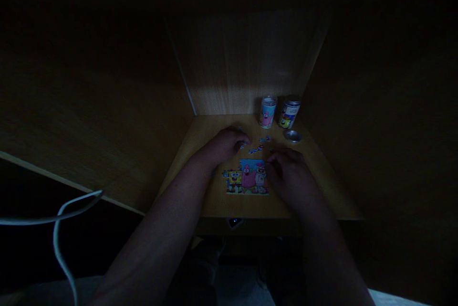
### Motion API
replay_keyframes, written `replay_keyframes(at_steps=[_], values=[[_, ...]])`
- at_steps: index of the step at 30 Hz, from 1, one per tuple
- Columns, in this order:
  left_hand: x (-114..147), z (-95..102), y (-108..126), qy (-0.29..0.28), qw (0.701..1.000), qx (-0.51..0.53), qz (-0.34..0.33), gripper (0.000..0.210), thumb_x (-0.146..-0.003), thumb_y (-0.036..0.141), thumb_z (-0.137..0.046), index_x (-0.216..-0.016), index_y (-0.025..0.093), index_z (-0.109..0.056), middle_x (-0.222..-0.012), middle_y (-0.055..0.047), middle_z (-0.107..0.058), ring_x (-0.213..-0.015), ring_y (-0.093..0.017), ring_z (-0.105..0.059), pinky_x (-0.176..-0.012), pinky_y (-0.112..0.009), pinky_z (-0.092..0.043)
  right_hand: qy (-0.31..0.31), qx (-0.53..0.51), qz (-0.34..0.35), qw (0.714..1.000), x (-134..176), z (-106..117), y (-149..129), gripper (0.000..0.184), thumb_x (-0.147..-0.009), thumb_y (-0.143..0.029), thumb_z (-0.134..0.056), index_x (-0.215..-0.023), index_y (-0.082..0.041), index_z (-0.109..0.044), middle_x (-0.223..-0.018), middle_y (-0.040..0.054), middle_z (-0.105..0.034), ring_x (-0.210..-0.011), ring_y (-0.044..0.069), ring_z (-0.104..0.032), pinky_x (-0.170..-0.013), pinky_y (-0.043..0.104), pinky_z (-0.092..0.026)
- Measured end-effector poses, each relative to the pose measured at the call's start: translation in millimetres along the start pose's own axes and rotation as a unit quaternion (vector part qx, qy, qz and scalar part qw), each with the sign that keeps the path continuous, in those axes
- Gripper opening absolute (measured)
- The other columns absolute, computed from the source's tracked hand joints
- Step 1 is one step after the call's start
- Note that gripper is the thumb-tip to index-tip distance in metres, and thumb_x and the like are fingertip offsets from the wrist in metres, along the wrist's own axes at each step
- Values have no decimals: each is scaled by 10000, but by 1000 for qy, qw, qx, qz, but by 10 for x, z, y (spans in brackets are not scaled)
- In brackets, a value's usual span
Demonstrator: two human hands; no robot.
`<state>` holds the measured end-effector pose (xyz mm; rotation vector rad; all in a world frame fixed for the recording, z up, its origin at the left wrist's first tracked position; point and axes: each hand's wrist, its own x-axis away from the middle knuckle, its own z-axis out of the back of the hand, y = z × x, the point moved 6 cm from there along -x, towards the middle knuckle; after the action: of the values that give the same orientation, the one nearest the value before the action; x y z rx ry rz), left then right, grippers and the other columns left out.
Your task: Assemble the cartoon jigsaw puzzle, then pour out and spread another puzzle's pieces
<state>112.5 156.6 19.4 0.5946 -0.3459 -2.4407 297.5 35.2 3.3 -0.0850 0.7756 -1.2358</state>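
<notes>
A partly assembled jigsaw puzzle [248,178] with cartoon figures lies flat near the front of the wooden desk. Beyond its upper left side, my left hand [231,143] is curled in a pinch, with a small jigsaw piece [243,145] showing at the fingertips. My right hand [288,170] is at the puzzle's right edge, fingers bent together; the dark hides what they hold, if anything. Between the hands and just past the puzzle lie several loose jigsaw pieces [255,150], with more loose pieces [265,139] a little farther back.
Two cartoon-printed cans, a pale one [266,114] and a darker one [288,114], stand at the back right. A round metal lid [292,136] lies in front of them. Wooden panels [232,67] enclose the dim desk [214,205]. A white cable [57,229] hangs at lower left.
</notes>
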Motion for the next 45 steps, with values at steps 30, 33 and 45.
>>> replay_keyframes(at_steps=[30,33,45], values=[[52,62,-224,41,997,-41,43,472,-893,-4,-602,-1242,240,-805,-1307,-94,-760,-1253,-271,-685,-1142,-465,-532,1,3,4,1000,2,-5,7,86,-1005,-232,-620,-1008,-241,-706,-1108,122,-744,-1128,327,-652,-1046,523,-521],[42,82,-196,35,998,-41,38,330,-934,59,-627,-1134,233,-823,-1223,-96,-772,-1214,-271,-691,-1117,-457,-538,-6,1,-2,1000,0,-3,2,84,-1002,-227,-623,-1002,-243,-706,-1098,115,-742,-1121,322,-655,-1051,522,-519],[32,75,-124,6,1000,-15,17,146,-926,111,-734,-958,229,-814,-1083,-69,-798,-1138,-259,-710,-1068,-449,-549,-6,3,-1,1000,0,-22,23,72,-1004,-240,-634,-986,-246,-703,-1121,109,-747,-1131,323,-659,-1064,530,-518]])
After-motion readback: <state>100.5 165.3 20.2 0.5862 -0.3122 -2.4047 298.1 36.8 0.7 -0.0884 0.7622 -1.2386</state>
